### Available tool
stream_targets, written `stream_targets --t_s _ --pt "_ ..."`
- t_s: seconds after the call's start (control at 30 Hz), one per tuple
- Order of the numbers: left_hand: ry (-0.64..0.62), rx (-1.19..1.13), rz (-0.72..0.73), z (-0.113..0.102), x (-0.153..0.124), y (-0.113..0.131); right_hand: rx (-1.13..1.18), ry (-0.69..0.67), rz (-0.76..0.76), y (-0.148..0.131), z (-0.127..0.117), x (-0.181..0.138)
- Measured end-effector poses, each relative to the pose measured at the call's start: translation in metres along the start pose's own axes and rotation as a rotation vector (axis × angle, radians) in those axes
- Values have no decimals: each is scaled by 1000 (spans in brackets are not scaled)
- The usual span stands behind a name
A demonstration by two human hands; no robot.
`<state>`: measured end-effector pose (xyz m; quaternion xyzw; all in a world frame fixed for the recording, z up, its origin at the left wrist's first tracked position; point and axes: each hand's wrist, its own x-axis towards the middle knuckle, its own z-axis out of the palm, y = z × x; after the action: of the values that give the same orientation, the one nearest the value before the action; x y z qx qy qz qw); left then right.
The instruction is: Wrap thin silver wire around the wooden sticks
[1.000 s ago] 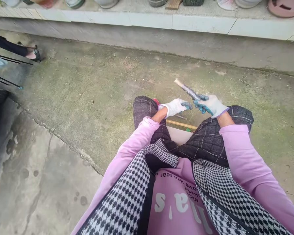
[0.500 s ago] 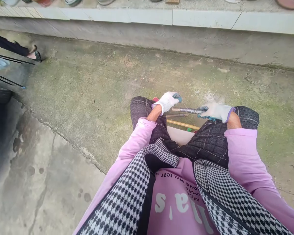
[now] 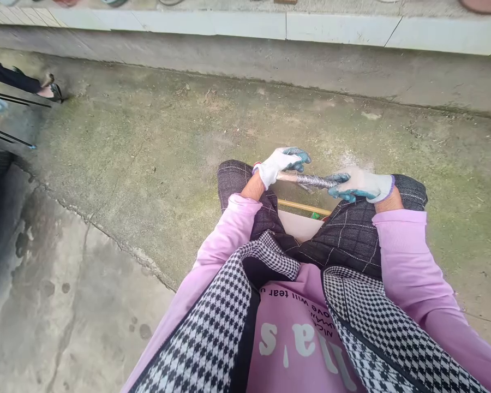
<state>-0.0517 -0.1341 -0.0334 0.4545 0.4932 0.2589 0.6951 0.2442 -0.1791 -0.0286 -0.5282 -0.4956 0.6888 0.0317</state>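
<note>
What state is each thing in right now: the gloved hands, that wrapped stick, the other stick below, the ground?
Left hand: gloved, closed on the stick's bare end.
Right hand: gloved, closed on the other end.
Wrapped stick: held level between the hands, wound with grey thread.
Wooden stick: lying below, between the knees.
Concrete ground: cracked, mossy, damp patches.

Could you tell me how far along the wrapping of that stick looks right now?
The silvery winding covers the stick's middle. The left hand grips its bare end while the right hand holds the other end. That bare end is unwrapped; the end under the right glove is hidden.
</note>
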Motion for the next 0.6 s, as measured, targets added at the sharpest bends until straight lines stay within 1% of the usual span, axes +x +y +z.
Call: stream_targets --t_s 0.13,0.23,0.33,0.4,0.47,0.5,0.57,0.6 --pt "28 52 -12 -3 11 1 53 16 -49 4 -8 -3" --pt "53 192 -24 2 17 -1 110 61 -102 4 -11 -3" --pt "20 297 -55 17 13 -6 178 142 -170 2 -5 4" --pt "-56 346 -48 28 7 -11 189 229 -192 0 2 14" --pt "-120 402 -38 35 3 -15 121 336 -168 -1 8 26" --pt "-136 432 -33 37 3 -16 44 388 -139 -1 10 32" --pt "-134 500 -23 36 4 -19 -196 474 -70 -1 10 42" --pt "-116 534 -19 34 5 -20 -343 495 -34 -1 8 46"
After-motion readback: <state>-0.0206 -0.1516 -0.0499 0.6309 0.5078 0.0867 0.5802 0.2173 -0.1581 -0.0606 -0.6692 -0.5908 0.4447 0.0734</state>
